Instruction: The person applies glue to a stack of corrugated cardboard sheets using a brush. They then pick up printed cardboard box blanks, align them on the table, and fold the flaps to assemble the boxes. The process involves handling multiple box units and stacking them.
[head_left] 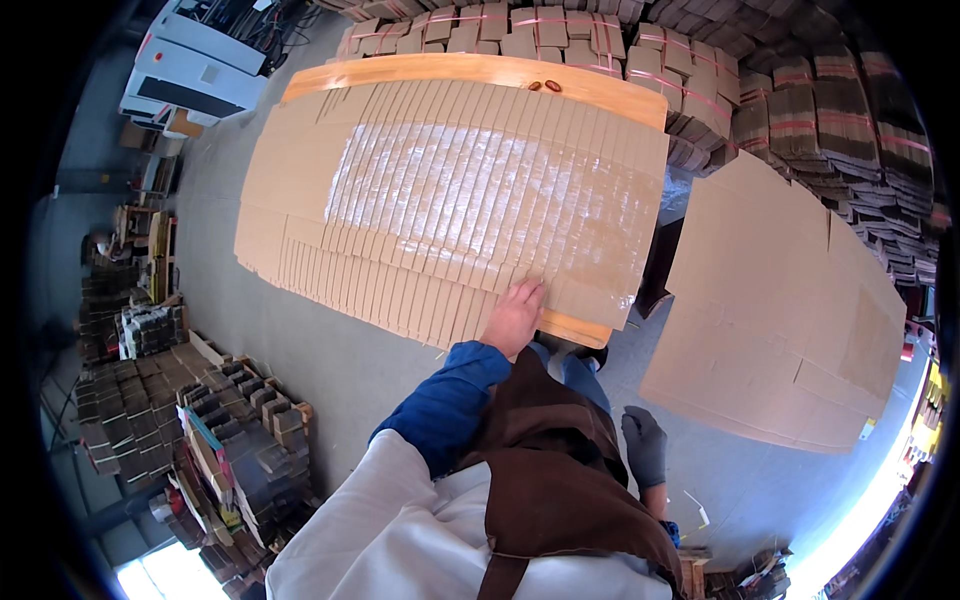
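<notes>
Many flat cardboard sheets (400, 105) lie fanned out in overlapping steps on an orange-brown wooden table. Across their middle runs a broad band of shiny, clear, wet-looking or film-like coating (450, 185). My bare left hand (515, 315) rests on the near edge of the fanned sheets, its fingers extended over the cardboard. Away from the table, my right hand (643, 445), in a grey glove, hangs low by my right side. Its fingers look loosely curled, and nothing shows in them.
Two small brown oval things (544, 86) sit on the far strip of the wooden table (430, 66). To the right stands a large cardboard sheet or stack (775, 310). Strapped cardboard bundles (690, 75) line the back. A white machine (200, 60) and more stacks (140, 400) are at left.
</notes>
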